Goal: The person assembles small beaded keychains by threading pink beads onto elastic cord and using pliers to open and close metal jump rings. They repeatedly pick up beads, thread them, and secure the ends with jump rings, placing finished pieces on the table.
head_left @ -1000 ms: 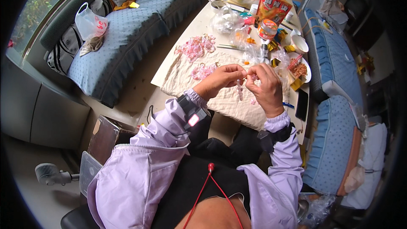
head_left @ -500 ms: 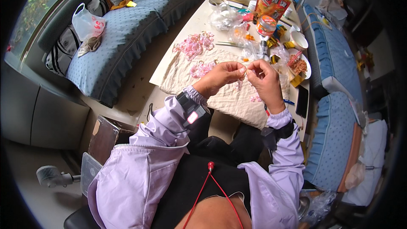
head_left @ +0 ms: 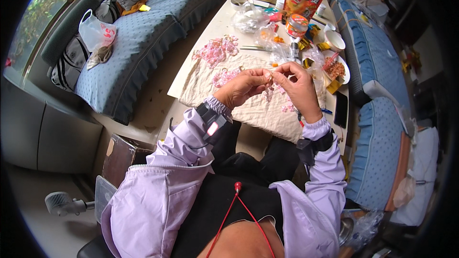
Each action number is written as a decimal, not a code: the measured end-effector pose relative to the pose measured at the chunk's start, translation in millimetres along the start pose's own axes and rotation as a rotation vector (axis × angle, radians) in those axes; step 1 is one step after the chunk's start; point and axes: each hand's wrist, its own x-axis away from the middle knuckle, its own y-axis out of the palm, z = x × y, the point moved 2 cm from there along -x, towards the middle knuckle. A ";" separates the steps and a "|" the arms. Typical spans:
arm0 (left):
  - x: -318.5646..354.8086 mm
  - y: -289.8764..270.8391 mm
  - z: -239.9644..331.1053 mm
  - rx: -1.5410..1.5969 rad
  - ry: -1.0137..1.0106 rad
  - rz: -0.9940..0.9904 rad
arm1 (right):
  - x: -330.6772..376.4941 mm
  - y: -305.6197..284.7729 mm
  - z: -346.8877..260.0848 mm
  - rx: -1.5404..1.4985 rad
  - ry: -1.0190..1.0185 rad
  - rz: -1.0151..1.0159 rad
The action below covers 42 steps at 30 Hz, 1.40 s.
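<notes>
Over the beige cloth [head_left: 253, 114], my left hand [head_left: 239, 89] and my right hand [head_left: 300, 88] meet with thumbs and fingertips pinched together. A tiny shiny piece shows between them, too small to name. Pink beaded bits [head_left: 267, 94] show just under the fingertips; I cannot tell whether they hang from the held piece or lie on the cloth. To the left of the hands is a small pile of pink beaded pieces [head_left: 224, 77], partly behind my left hand. Beyond it lies a larger heap of pink beaded trinkets [head_left: 216, 51]. A few loose pink beads [head_left: 288, 107] rest below my right hand.
Tweezers [head_left: 256, 48] lie past the cloth. A plate of brown nuts or beans [head_left: 336, 69], a white cup [head_left: 334, 41], an orange-lidded jar [head_left: 296, 25] and a red packet [head_left: 302, 0] crowd the right side. A phone [head_left: 341, 110] lies at the right edge. Blue-covered sofas [head_left: 129, 43] flank the table.
My hands stay together and have shifted slightly left, with the fingers turned a little. More of the pink beaded bits shows beneath them. The whole view has tilted slightly.
</notes>
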 end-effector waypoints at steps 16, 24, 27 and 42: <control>5.2 8.4 3.7 0.007 -0.048 0.014 | -8.4 -2.2 3.4 0.169 -0.048 -0.082; 3.6 7.4 -1.2 -0.082 -0.072 0.032 | 2.1 -0.3 0.0 0.411 -0.209 0.004; 2.5 8.0 -3.0 -0.098 -0.040 0.032 | 6.1 2.6 -6.1 0.622 -0.393 0.087; 11.3 -2.8 -37.1 0.002 -0.067 0.069 | 71.5 -39.5 77.0 0.560 0.131 -0.024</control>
